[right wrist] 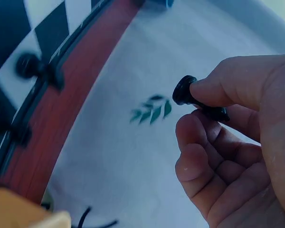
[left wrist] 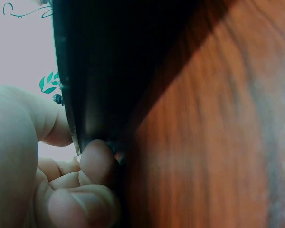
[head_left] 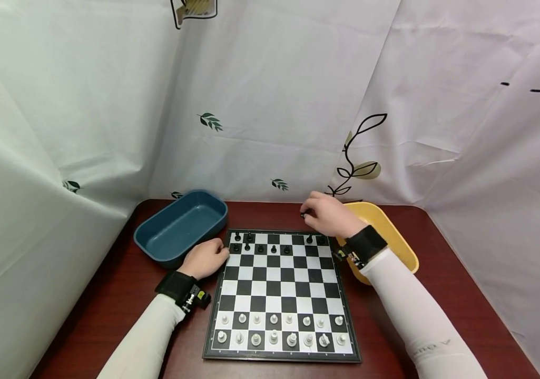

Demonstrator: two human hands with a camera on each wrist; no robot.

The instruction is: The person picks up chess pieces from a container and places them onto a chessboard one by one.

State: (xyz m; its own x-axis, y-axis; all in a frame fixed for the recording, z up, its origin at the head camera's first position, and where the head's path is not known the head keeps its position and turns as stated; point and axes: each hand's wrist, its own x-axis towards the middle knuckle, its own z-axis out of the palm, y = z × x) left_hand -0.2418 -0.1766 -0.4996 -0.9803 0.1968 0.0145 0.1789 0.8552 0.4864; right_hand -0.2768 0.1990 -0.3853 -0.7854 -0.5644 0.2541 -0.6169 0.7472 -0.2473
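Between the thumb and fingers of my right hand (head_left: 329, 215) a small black chess piece (right wrist: 183, 90) is pinched, lying tilted with its round base outward. That hand hovers beyond the far right corner of the chessboard (head_left: 273, 289). My left hand (head_left: 205, 258) is at the board's far left edge; in the left wrist view its curled fingers (left wrist: 99, 161) grip that edge from the side. Several black pieces (head_left: 273, 249) stand on the two far rows, with a gap in the middle of the farthest row. White pieces (head_left: 274, 337) fill the two near rows.
A blue tub (head_left: 180, 226) stands left of the board, close behind my left hand. To the right is a yellow tub (head_left: 393, 239), partly covered by my right wrist. The dark red table (head_left: 440, 295) is backed by a white printed cloth (head_left: 270, 105).
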